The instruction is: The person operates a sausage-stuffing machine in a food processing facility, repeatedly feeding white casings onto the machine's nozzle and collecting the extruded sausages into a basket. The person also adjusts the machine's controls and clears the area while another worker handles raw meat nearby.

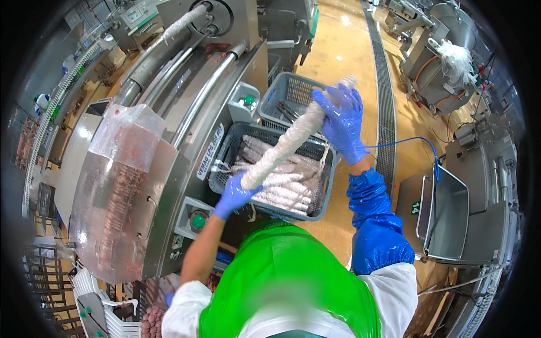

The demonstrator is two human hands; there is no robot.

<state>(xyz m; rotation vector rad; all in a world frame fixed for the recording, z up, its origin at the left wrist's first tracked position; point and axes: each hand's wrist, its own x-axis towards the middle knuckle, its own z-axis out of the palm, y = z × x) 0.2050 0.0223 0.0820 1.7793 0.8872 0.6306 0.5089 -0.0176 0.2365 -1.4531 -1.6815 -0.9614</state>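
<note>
A long, whitish, wrinkled stick of shirred sausage casing point(286, 145) is held slantwise over a grey crate, between my two gloved hands. My left hand point(235, 195), in a blue glove, closes around its near lower end. Farther up and to the right, my right hand point(342, 115) wraps round the far part, whose tip pokes out past the fingers. Beneath lies the grey perforated crate point(322, 209), with several more pale casing sticks point(287, 194) heaped in it.
To the left stands a large steel machine point(217, 96) with a clear cover point(112, 208) and green buttons point(198, 221). Behind the crate is a second grey crate point(282, 81) holding dark rods. A steel cart point(451, 217) stands right, past a floor drain point(385, 129).
</note>
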